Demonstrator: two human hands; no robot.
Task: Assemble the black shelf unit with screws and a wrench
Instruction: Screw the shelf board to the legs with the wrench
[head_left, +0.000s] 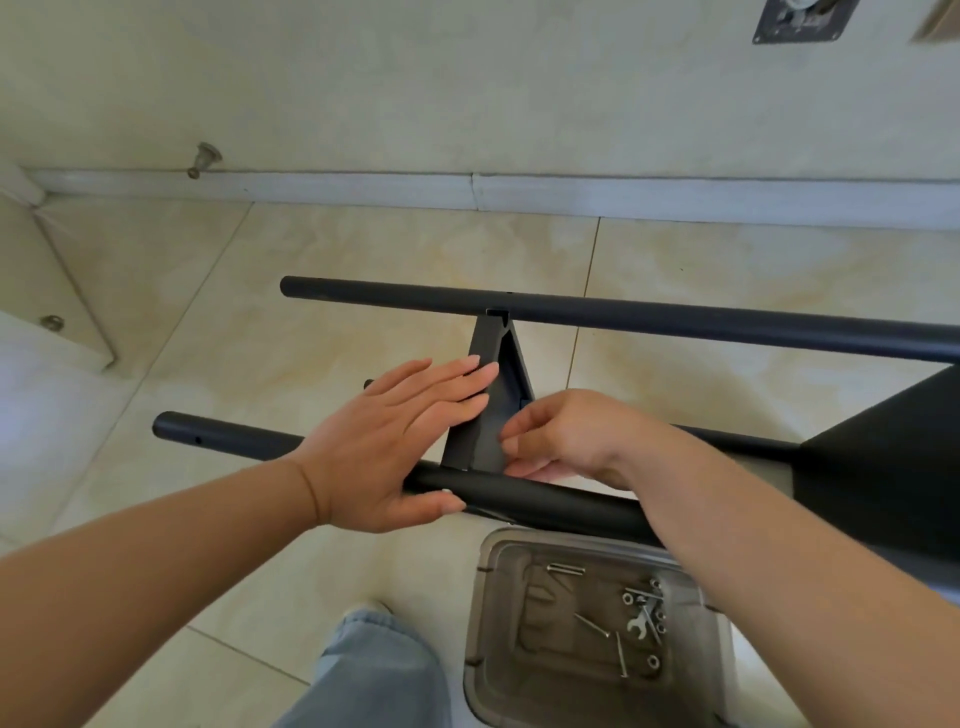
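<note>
At six o'clock, nearest the viewer, a jeans-clad leg (374, 670) stands on the tiled floor (218, 291). Just beside it, toward five o'clock, a clear plastic tray (483, 613) holds loose screws (592, 626), washers and a small wrench (638, 626). With the wrench lying unused and so much hardware left in the tray, I judge the assembly to be at an early-to-middle stage with most fastening ahead.

Above the tray, near the centre, the black shelf unit (883, 467) lies on its side. Its near tube (545, 499) runs from nine toward three o'clock.

The left hand (395, 441) comes in from eight o'clock, its fingers straight and flat against the upright cross panel (478, 441) and the thumb resting on the near tube, steadying rather than gripping.

The right hand (566, 441) enters from four o'clock with fingers curled at the panel's lower edge where it meets the tube. It seems to be working a small part there, but whether it pinches a screw is hidden.

Farther out, at twelve o'clock, the far tube (675, 317) already meets the panel's top. At three o'clock a larger black panel is also attached. Beyond lies the baseboard (363, 187).
</note>
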